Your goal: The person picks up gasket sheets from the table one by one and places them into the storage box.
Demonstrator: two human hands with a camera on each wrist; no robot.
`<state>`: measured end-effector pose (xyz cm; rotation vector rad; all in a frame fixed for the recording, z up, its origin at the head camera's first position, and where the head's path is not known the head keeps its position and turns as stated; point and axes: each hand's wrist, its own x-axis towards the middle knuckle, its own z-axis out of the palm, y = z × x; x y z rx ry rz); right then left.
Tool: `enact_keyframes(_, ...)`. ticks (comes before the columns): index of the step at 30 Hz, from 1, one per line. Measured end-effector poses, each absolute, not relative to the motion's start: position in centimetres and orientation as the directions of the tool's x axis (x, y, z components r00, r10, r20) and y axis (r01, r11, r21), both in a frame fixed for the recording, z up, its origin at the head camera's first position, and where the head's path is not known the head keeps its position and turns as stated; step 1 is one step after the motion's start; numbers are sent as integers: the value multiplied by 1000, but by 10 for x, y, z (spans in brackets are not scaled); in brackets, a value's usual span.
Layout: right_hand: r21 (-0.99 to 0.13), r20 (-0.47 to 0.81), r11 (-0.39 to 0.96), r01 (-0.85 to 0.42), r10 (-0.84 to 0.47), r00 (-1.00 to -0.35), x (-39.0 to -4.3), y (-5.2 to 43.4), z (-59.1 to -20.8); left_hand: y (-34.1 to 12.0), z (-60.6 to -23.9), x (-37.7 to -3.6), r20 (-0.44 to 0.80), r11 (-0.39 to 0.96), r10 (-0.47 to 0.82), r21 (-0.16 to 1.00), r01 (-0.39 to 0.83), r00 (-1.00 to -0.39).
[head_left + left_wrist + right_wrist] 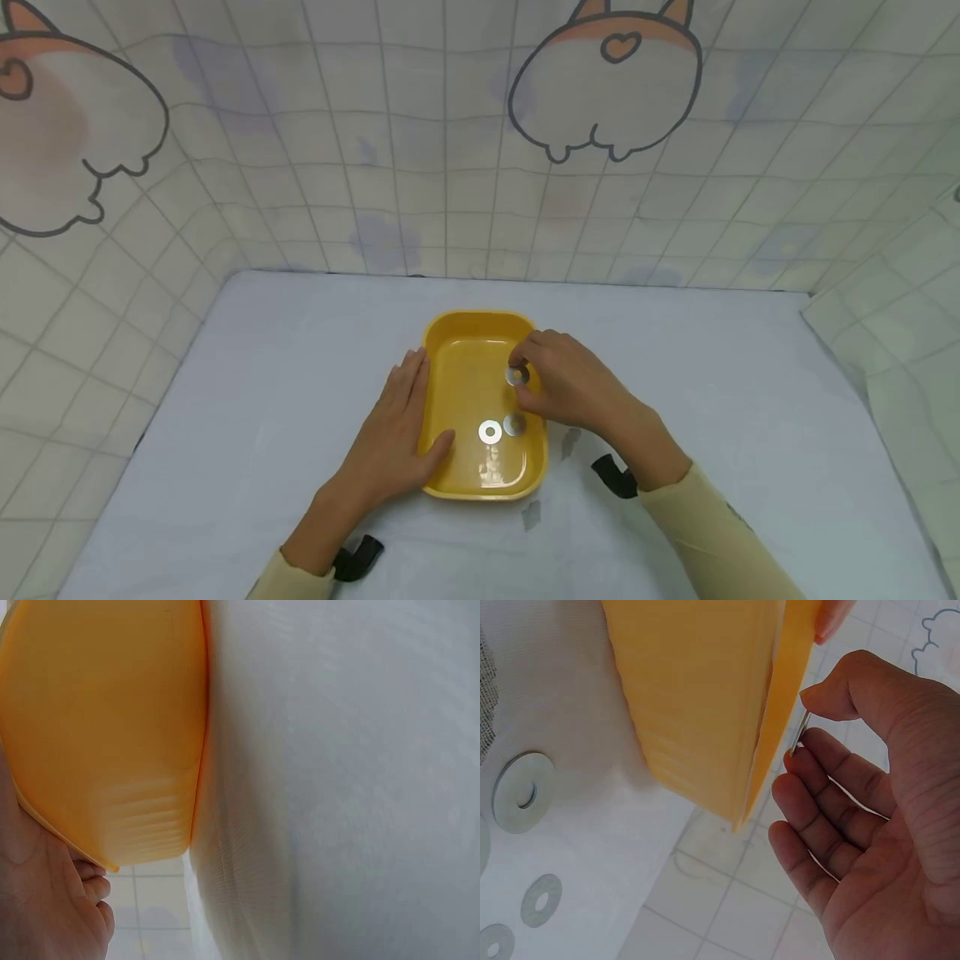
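A yellow tray point(468, 487) stands upright on the white-covered table, holding two flat metal washers point(490, 432) near its right front. My right hand point(570, 379) is over the tray's right side and pinches another washer point(800, 732) between thumb and fingertips. In the right wrist view that washer is edge-on, and the other fingers are loosely bent behind it. My left hand point(393, 429) rests along the tray's left rim, fingers straight, thumb reaching over the inside. The left wrist view has the tray's outer wall point(105, 735) beside the palm.
Several more washers point(523, 793) lie on the table outside the tray, hidden by my right arm in the head view. Small grey patches point(531, 515) mark the cloth near the tray. A black curved piece point(615, 477) sits at my right wrist. A checked curtain point(450, 167) hangs behind the table.
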<state>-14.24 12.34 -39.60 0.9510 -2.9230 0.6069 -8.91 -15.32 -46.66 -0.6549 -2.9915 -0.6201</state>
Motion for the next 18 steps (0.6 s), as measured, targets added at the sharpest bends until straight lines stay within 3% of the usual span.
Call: enact_keyframes(18,-299,103,734,-610,-611,-785,-151,116,-384,-153,-468,-93,126,814,416,390,430,-901)
